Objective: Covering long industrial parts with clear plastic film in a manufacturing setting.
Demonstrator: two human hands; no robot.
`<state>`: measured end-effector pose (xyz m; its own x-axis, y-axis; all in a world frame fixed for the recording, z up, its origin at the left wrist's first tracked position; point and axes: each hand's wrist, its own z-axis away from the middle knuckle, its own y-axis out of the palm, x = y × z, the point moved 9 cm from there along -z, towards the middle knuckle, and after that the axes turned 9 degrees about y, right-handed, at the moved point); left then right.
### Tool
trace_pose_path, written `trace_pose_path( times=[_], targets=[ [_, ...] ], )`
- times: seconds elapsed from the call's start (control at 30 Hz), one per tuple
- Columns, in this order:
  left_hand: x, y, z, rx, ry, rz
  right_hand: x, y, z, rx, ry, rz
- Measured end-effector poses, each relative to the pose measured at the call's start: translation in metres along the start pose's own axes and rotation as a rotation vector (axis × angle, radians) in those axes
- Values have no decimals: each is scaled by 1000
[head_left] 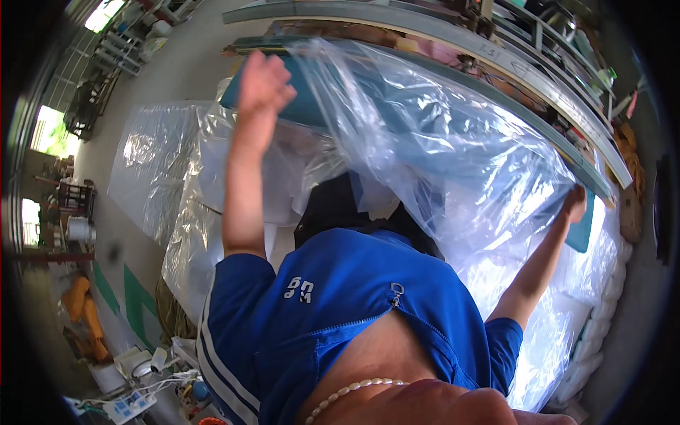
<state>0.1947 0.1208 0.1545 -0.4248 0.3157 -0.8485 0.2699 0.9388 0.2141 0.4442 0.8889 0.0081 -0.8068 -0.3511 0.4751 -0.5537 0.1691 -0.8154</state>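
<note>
A long flat teal board (312,99) lies across in front of me, and a large clear plastic bag (439,149) is drawn over most of it. My left hand (263,81) is raised at the board's left end, fingers curled on its edge where the bag's mouth hangs loose. My right hand (575,203) is stretched out to the far right and grips the board's other end through the plastic. My blue zip shirt (340,312) fills the lower middle of the view.
More clear plastic sheeting (152,163) lies on the concrete floor at left. White padded material (602,312) is stacked at right. Long metal frames (496,53) run across the top. A power strip and cables (131,404) sit at the lower left.
</note>
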Motion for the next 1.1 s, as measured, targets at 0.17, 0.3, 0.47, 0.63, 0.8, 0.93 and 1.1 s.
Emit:
trace_pose_path(
  times=[0.17,0.3,0.47,0.63,0.8,0.93,1.1],
  targets=[
    [147,48,182,162,-603,135,15,-12,15,-6,102,108],
    [208,59,243,450,-518,-301,13,-12,11,2,102,182],
    [174,24,177,358,-396,-346,18,-14,13,49,109,214],
    [-35,-171,53,-563,187,-120,7,-12,10,66,101,224],
    [-19,-285,97,-1139,318,-179,15,-2,3,109,20,195],
    [139,-205,138,-939,-138,261,15,-9,7,83,43,207],
    [51,-268,88,-935,144,217,14,-8,10,116,-58,266]
  ],
)
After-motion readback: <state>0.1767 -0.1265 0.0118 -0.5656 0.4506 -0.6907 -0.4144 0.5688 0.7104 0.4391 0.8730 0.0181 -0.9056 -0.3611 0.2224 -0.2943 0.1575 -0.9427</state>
